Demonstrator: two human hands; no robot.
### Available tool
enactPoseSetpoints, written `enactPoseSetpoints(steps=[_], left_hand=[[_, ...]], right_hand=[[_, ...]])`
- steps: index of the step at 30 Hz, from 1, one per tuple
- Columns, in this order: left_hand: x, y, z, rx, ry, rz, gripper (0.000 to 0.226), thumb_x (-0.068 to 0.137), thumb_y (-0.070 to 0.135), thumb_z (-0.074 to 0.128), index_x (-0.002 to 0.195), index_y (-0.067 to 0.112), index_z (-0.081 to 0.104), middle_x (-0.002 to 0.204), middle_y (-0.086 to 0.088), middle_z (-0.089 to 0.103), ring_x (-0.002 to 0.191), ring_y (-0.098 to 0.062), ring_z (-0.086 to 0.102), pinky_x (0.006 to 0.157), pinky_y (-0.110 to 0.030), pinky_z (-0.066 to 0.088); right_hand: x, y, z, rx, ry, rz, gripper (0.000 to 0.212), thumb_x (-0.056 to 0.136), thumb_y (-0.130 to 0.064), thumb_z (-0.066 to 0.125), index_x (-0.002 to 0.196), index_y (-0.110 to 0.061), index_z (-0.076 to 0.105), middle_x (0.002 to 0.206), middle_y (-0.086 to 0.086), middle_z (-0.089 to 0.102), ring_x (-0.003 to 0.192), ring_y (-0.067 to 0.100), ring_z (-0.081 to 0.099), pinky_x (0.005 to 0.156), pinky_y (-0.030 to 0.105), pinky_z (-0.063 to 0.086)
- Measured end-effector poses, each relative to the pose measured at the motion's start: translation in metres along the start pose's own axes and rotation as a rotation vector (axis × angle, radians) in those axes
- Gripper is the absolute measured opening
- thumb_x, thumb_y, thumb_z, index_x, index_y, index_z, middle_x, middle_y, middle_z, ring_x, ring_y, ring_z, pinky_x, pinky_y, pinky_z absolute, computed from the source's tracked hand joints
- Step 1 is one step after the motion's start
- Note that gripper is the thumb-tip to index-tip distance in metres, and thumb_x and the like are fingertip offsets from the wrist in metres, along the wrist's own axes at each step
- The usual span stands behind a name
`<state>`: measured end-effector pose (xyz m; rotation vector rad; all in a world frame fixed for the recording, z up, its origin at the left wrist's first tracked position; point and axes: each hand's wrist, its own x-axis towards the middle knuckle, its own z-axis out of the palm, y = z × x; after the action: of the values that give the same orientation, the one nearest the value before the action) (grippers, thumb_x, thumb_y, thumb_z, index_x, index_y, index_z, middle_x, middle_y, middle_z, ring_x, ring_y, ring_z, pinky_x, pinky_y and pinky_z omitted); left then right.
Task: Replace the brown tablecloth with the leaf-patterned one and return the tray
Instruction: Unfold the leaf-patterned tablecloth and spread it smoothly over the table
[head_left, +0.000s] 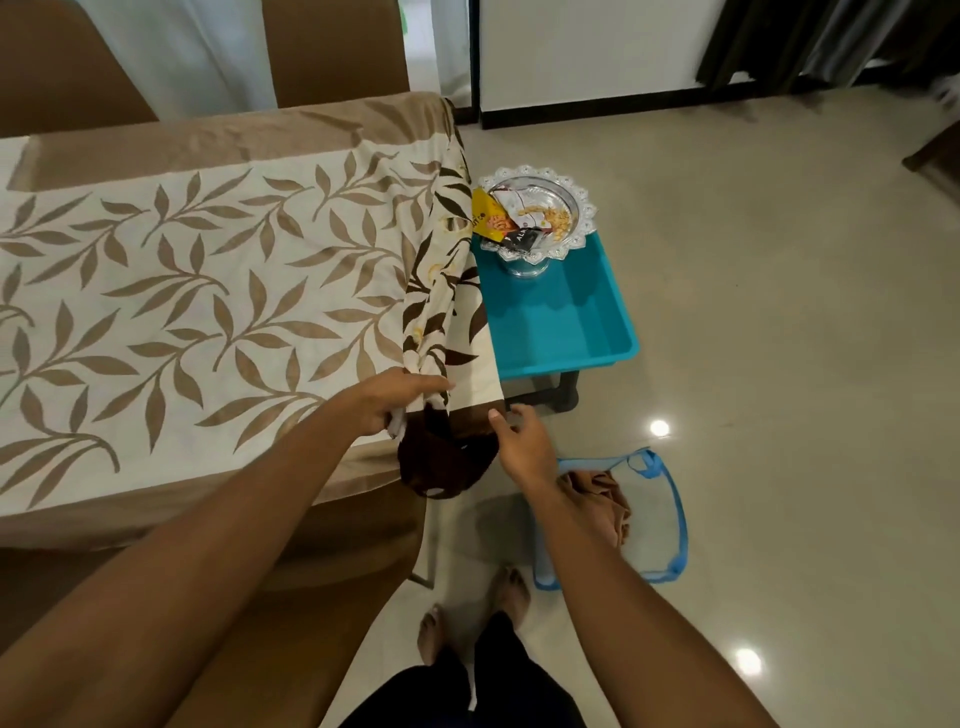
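Status: about 2/3 done, by my read.
- Brown cloth (597, 499) is off and sits in the blue-trimmed mesh basket (675, 509) on the floor by the person's feet.
- Leaf-patterned tablecloth (208, 291) is spread flat, tan border showing on the far and near sides.
- Its right end is not settled: a bunched strip of dark-leaf fabric (431, 312) runs along that edge and ends in a dark brown wad hanging off the near corner. I can't tell whether it is the same cloth folded over or a 2nd one.
- Tray (582, 208), silver with a scalloped rim and snack packets (519, 221) in it, is parked on the teal plastic stand (561, 322) just beside that end. Not yet returned.

Left to do: sort out the right edge, then put the tray back on top.

Hands:
- Left hand (389, 402): arm reaches across the near corner, fingers wrapped over the bunched fabric, gripping it.
- Right hand (522, 447): just beside the dark wad, fingers loosely spread, holding nothing. I can't tell whether the thumb touches the cloth edge.
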<state>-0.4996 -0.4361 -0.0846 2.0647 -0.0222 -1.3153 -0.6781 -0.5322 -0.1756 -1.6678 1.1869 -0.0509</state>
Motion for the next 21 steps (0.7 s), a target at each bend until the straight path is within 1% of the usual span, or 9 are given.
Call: enactPoseSetpoints(steps=[2,3,4,7,10,14,16,18,21], left_hand=[[0.000,-0.013,-0.010,-0.124,-0.023,-0.004,0.044,0.074,0.027,0.080,0.112,0.013,0.062,0.139,-0.007,0.056,0.109,-0.024,0.057,0.081,-0.031,0.048],[0.000,-0.020,-0.016,-0.242,-0.036,-0.017,0.046,0.071,0.018,0.078,0.114,0.013,0.064,0.133,-0.009,0.062,0.110,-0.023,0.056,0.080,-0.030,0.046],[-0.001,-0.025,-0.022,-0.342,-0.045,-0.028,0.048,0.070,0.014,0.077,0.117,0.013,0.064,0.124,-0.011,0.068,0.106,-0.022,0.062,0.079,-0.029,0.047],[-0.006,-0.040,-0.041,-0.471,-0.041,-0.022,0.046,0.078,0.018,0.080,0.121,0.013,0.065,0.108,-0.010,0.076,0.098,-0.027,0.073,0.085,-0.037,0.059],[-0.009,-0.046,-0.061,-0.382,0.028,0.031,0.059,0.077,0.029,0.083,0.129,0.011,0.062,0.117,-0.010,0.073,0.108,-0.028,0.069,0.101,-0.044,0.053],[-0.016,-0.056,-0.109,-0.058,0.186,0.136,0.086,0.068,0.036,0.090,0.141,0.011,0.051,0.140,-0.008,0.056,0.130,-0.031,0.051,0.112,-0.048,0.041],[-0.019,-0.063,-0.140,0.026,0.256,0.162,0.082,0.070,0.029,0.090,0.139,0.008,0.052,0.138,-0.008,0.055,0.127,-0.029,0.050,0.108,-0.041,0.042],[-0.016,-0.069,-0.169,0.021,0.345,0.162,0.068,0.074,0.018,0.087,0.133,0.006,0.057,0.132,-0.009,0.057,0.117,-0.026,0.052,0.096,-0.034,0.042],[-0.011,-0.085,-0.201,0.104,0.529,0.095,0.046,0.081,0.009,0.074,0.124,0.001,0.060,0.115,-0.012,0.060,0.106,-0.029,0.056,0.084,-0.035,0.043]], right_hand=[[-0.004,-0.005,0.002,-0.226,0.237,-0.151,0.058,0.097,-0.042,0.062,0.148,-0.025,0.042,0.141,0.004,0.052,0.128,0.025,0.050,0.102,0.041,0.046],[-0.004,-0.010,0.003,-0.319,0.299,-0.263,0.062,0.095,-0.038,0.065,0.150,-0.026,0.039,0.145,0.004,0.048,0.130,0.025,0.047,0.105,0.042,0.045],[-0.003,-0.015,0.004,-0.380,0.285,-0.367,0.063,0.094,-0.035,0.065,0.151,-0.026,0.038,0.149,0.004,0.045,0.135,0.025,0.043,0.109,0.043,0.042],[0.001,-0.025,0.011,-0.580,-0.018,-0.526,0.061,0.102,-0.043,0.051,0.158,-0.029,0.029,0.167,0.005,0.024,0.154,0.028,0.018,0.122,0.054,0.026],[0.002,-0.019,0.012,-0.735,-0.112,-0.513,0.064,0.106,-0.052,0.035,0.162,-0.030,0.014,0.171,0.001,0.001,0.157,0.027,-0.003,0.124,0.055,0.008],[-0.006,-0.020,0.018,-0.748,-0.014,-0.471,0.064,0.105,-0.050,0.037,0.161,-0.023,0.021,0.171,0.004,0.009,0.157,0.027,0.006,0.124,0.055,0.012],[-0.008,-0.026,0.025,-0.766,0.026,-0.458,0.065,0.104,-0.050,0.041,0.159,-0.019,0.027,0.170,0.007,0.015,0.156,0.027,0.012,0.123,0.053,0.015],[-0.008,-0.035,0.030,-0.755,0.045,-0.472,0.066,0.102,-0.052,0.044,0.157,-0.018,0.030,0.168,0.008,0.019,0.156,0.027,0.013,0.123,0.052,0.017],[-0.007,-0.052,0.040,-0.756,0.024,-0.559,0.068,0.102,-0.054,0.045,0.158,-0.021,0.027,0.169,0.008,0.017,0.157,0.027,0.012,0.124,0.051,0.016]])
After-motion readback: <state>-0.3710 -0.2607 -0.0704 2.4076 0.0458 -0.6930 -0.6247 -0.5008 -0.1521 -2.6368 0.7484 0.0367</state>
